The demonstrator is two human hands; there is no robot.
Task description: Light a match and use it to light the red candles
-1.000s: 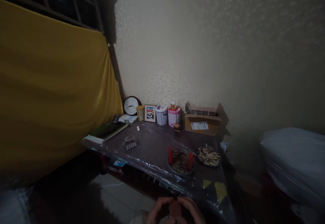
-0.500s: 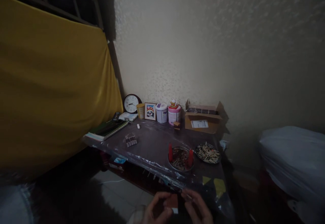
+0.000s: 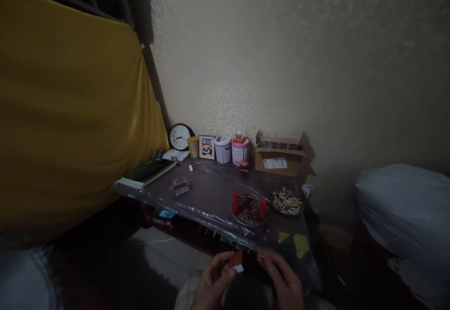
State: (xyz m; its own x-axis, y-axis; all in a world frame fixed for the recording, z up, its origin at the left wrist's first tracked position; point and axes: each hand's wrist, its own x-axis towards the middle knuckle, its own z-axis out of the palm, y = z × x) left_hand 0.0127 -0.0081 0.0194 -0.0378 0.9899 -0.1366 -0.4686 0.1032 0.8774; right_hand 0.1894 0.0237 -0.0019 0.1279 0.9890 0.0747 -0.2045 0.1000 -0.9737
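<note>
Your left hand (image 3: 213,282) pinches the matchbox (image 3: 238,261); your right hand (image 3: 283,279) fingers clamp a match (image 3: 261,256); striking looks next: needs firm, quick stroke.

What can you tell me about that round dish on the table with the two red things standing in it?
The round dish is shallow with a pale, metallic-looking rim, sitting near the front edge of the plastic-covered table. Two short red candles stand upright at opposite sides of it, unlit. Dark speckled debris covers its floor. A second dish holding pale sticks lies close to its right.
</note>
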